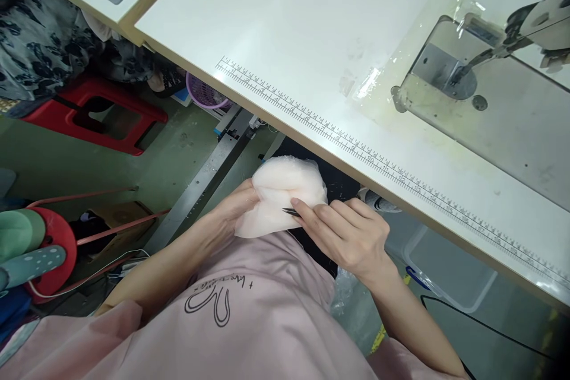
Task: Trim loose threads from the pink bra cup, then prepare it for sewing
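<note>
Below the table's edge, over my lap, my left hand (234, 205) grips a pale pink foam pad (285, 193) from its left side. My right hand (347, 234) rests against the pad's right side and pinches a thin dark metal tool (290, 211), tweezers or small snips, whose tip lies on the pad. Which of the two it is I cannot tell. I wear a pink shirt (249, 309) with a dark line drawing on it.
A white sewing table (289, 29) with a printed ruler (378, 163) along its front edge fills the upper right. A sewing machine (503, 53) stands at the far right. A red stool (95, 116), thread cones (27, 249) and a clear bin (449, 273) sit on the floor.
</note>
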A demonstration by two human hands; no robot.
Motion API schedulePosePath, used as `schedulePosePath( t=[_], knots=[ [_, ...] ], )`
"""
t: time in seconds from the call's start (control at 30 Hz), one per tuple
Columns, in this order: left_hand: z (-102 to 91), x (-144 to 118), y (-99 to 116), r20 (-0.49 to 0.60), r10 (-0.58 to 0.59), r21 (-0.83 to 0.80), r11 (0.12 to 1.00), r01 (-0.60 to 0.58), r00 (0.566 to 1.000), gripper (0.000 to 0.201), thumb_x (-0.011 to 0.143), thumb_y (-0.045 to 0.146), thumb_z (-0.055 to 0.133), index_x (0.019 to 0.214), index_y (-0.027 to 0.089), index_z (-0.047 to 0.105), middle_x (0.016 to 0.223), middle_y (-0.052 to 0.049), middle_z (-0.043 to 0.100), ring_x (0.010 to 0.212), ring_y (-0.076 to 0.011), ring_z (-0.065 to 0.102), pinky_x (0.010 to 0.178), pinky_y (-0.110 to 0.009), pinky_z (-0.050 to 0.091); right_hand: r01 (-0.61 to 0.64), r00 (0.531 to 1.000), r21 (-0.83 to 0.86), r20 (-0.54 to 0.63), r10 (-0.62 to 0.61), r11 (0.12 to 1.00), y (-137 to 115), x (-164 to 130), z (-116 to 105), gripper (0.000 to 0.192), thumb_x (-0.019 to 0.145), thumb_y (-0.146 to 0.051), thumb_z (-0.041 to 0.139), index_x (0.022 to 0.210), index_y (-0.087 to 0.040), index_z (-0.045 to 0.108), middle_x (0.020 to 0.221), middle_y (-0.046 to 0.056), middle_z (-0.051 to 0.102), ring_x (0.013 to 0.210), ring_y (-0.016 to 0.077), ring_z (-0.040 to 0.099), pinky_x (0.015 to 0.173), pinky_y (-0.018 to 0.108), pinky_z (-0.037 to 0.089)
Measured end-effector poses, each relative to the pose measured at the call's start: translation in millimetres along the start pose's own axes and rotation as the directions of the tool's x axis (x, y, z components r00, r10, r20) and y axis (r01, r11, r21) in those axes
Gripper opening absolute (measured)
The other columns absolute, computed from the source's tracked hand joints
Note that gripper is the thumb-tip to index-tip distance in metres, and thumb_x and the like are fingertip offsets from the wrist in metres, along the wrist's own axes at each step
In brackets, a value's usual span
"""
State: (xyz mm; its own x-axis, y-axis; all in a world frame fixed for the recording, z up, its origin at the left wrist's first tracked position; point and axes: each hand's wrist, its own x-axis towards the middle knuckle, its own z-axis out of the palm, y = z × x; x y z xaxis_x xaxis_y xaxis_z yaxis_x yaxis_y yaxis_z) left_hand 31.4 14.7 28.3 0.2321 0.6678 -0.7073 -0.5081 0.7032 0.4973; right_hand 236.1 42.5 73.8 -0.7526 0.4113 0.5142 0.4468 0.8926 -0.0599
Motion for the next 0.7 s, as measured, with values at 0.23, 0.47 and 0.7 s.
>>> schedulePosePath(
  t=[0.23,0.47,0.7],
  knots=[
    [5.0,0,2,0.003,-0.012,-0.02,1.0,0.012,1.0,0.042,0.051,0.021,0.086,0.091,0.016,0.075,0.084,-0.009,0.074,0.091,-0.0313,0.07,0.073,-0.032,0.057,-0.017,0.999,0.02,-0.032,0.018,1.0,1,0,1,0.023,0.088,-0.016,0.074,0.11,-0.013,0.067,0.062,-0.005,0.058,0.055,0.0092,0.041,0.054,0.03,0.025],
    [-1.6,-2,6,-0.034,0.09,0.008,0.996,-0.09,0.995,0.033,0.055,0.021,0.085,0.087,0.017,0.075,0.079,-0.007,0.073,0.093,-0.0316,0.069,0.076,-0.032,0.055,-0.21,0.965,0.154,-0.123,0.23,0.965,6,0,-7,0.036,0.091,-0.019,0.07,0.125,-0.013,0.062,0.074,0.003,0.063,0.062,0.014,0.054,0.057,0.029,0.033],
    [-15.9,-2,4,-0.009,0.144,0.022,0.989,-0.144,0.99,0.041,0.057,0.03,0.085,0.095,0.018,0.075,0.104,-0.012,0.072,0.111,-0.0346,0.063,0.085,-0.035,0.054,-0.253,0.926,0.269,-0.211,0.314,0.929,13,9,-15,0.041,0.095,-0.011,0.058,0.135,-0.016,0.057,0.077,0.005,0.062,0.061,0.0148,0.053,0.06,0.029,0.039]
  ],
)
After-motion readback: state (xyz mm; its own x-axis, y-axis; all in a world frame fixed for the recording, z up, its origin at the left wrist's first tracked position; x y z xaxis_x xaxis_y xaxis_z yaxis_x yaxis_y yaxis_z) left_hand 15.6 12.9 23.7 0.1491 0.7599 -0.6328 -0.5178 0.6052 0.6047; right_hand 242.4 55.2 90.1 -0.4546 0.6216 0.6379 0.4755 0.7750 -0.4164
